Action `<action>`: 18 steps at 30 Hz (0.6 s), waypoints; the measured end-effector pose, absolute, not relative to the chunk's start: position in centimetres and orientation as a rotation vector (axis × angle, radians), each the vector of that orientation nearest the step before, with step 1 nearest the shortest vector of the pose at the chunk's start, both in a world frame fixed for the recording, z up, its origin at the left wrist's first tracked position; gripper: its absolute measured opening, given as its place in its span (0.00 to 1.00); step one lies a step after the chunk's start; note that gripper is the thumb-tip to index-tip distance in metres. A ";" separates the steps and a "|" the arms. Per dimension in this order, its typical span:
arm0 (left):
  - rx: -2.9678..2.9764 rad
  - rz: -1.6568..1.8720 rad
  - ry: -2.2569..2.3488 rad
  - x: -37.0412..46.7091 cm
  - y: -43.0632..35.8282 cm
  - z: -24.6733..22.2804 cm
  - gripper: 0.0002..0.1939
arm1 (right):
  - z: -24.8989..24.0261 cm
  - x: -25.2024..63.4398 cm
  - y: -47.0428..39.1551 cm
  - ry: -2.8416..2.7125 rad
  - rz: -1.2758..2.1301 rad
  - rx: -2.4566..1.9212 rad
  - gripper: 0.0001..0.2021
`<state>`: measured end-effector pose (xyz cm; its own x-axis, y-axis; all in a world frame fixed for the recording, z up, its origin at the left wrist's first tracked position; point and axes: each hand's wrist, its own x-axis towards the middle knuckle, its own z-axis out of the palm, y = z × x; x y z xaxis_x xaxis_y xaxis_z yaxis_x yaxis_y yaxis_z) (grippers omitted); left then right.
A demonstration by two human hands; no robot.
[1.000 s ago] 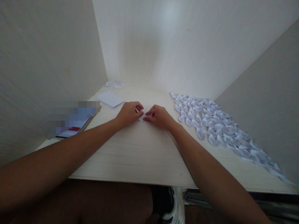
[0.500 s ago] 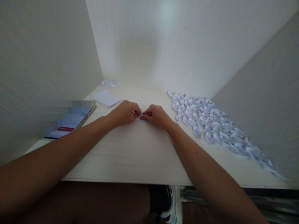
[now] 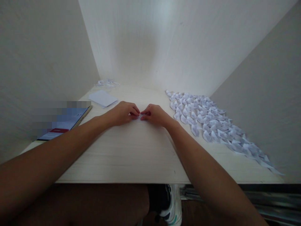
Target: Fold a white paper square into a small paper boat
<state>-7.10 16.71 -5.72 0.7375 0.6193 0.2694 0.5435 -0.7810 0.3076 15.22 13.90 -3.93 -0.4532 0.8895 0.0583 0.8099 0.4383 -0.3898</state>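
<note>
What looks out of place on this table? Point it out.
No spill or damage shows. The oddest spot is the device at left, partly blotted by blocky pixels. Thin paper strips in the far left corner lie tangled. The small paper between the left hand and right hand is mostly hidden.

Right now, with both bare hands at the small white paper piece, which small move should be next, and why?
Perhaps press a fold into the small white paper piece: the bare left hand and bare right hand pinch close around it, and folded white paper pieces lie to the right.
</note>
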 end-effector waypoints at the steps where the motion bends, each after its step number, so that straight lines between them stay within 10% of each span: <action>1: 2.734 0.519 0.916 -7.1 16.7 -5.7 0.11 | -3.9 15.2 13.9 -2.434 0.448 -1.477 0.12; 18: 2.800 0.444 0.909 -6.7 16.5 -5.7 0.15 | -3.7 15.0 14.0 -2.445 0.447 -1.515 0.11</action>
